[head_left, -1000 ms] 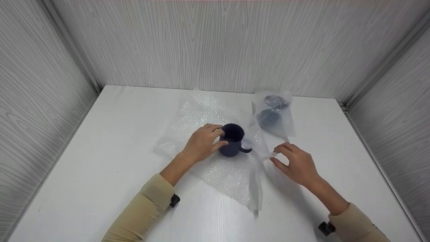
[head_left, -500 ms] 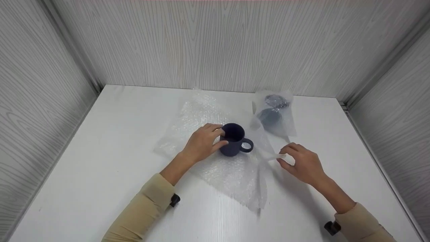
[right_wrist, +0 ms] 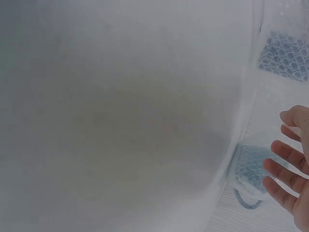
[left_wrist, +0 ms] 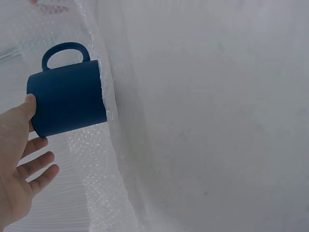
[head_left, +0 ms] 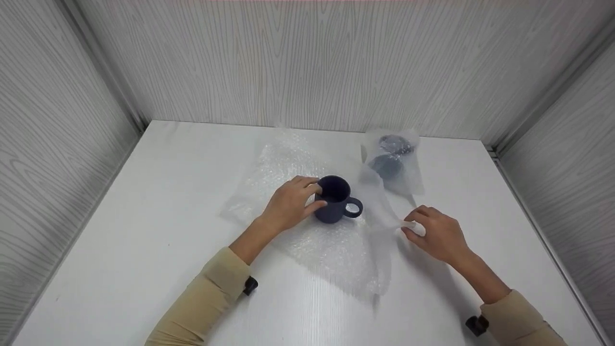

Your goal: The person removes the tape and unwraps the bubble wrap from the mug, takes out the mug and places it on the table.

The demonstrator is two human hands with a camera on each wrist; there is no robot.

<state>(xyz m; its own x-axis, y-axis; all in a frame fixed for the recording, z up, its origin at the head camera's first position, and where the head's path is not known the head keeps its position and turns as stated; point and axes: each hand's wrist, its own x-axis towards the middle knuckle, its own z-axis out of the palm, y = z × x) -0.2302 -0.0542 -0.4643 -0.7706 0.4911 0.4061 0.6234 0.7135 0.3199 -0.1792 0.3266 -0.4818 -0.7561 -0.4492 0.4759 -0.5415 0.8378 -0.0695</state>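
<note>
A dark blue mug (head_left: 331,211) stands upright on a sheet of bubble wrap (head_left: 331,252), its handle pointing right. My left hand (head_left: 288,204) grips the mug at its rim from the left, with the thumb on the outside. In the left wrist view the mug (left_wrist: 67,99) shows side-on, the thumb pressing near its rim. My right hand (head_left: 437,235) pinches the right edge of the bubble wrap between thumb and fingertips and holds it raised. In the right wrist view a blue mug with a handle (right_wrist: 248,169) shows through bubble wrap beyond the fingers.
A bubble-wrapped bundle (head_left: 391,163) with dark blue shapes inside lies at the back right, close to the sheet. The white table (head_left: 192,158) is bounded by grey wood-grain panels (head_left: 307,62) at the back and sides.
My right hand has drawn the edge of the bubble wrap a little to the right, uncovering the mug's handle. The left hand and the mug have stayed nearly still.
</note>
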